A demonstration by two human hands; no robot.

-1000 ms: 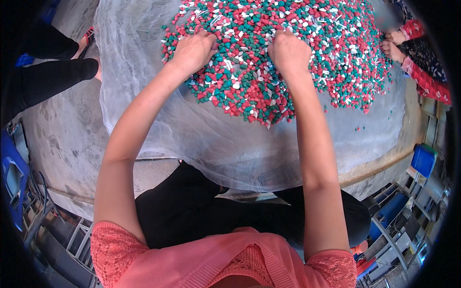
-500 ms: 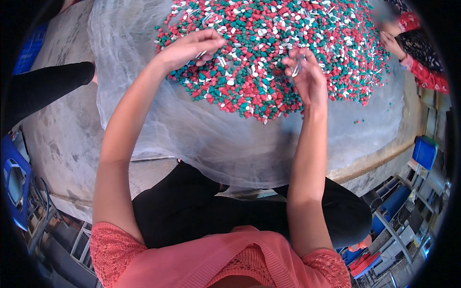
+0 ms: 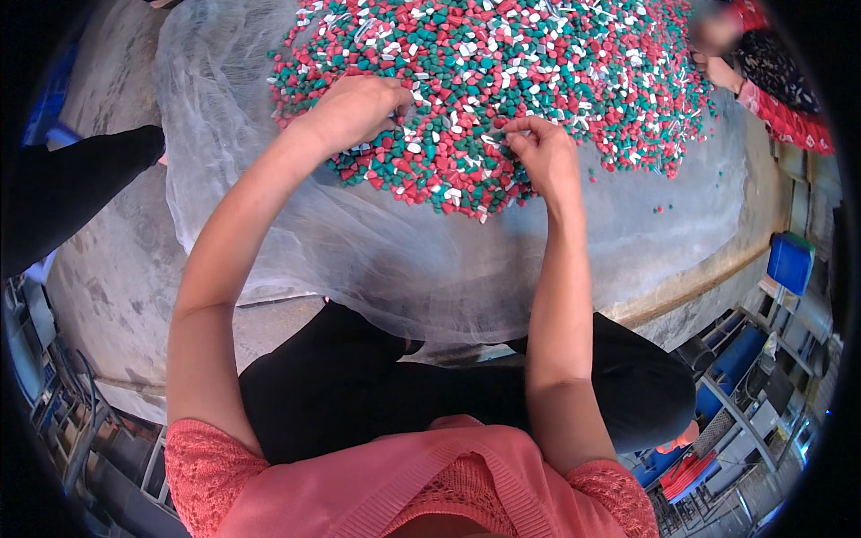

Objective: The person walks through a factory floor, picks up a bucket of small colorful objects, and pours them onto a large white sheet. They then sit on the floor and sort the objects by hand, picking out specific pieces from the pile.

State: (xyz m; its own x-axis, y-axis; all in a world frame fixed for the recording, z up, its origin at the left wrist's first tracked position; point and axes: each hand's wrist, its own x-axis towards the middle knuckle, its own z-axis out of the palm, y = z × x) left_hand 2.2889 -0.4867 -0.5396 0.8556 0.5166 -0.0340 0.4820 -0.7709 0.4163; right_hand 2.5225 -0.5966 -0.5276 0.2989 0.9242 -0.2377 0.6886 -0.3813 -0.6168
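Note:
A wide pile of small red, green and white pieces (image 3: 439, 170), with slim shiny pieces among them, lies on a sheet of pale mesh cloth (image 3: 377, 260). My left hand (image 3: 359, 112) is over the near left part of the pile, back upward, fingers curled down and closed. Something dark shows by its fingertips, too small to name. To the right, my right hand (image 3: 547, 152) reaches down to the pile's near side with thumb and forefinger pinched at the pieces. What it grips is hidden among them.
Another person's hand and red sleeve (image 3: 780, 121) are at the pile's far right. A black-clad leg (image 3: 81, 193) juts in from the left. A blue bin (image 3: 790, 262) stands right of the concrete surface (image 3: 108, 296). Metal racks (image 3: 735, 403) are at lower right.
My right hand has turned from palm up to palm down and moved left onto the pile. My left hand has come nearer and lower. Shiny pieces seen in both hands no longer show.

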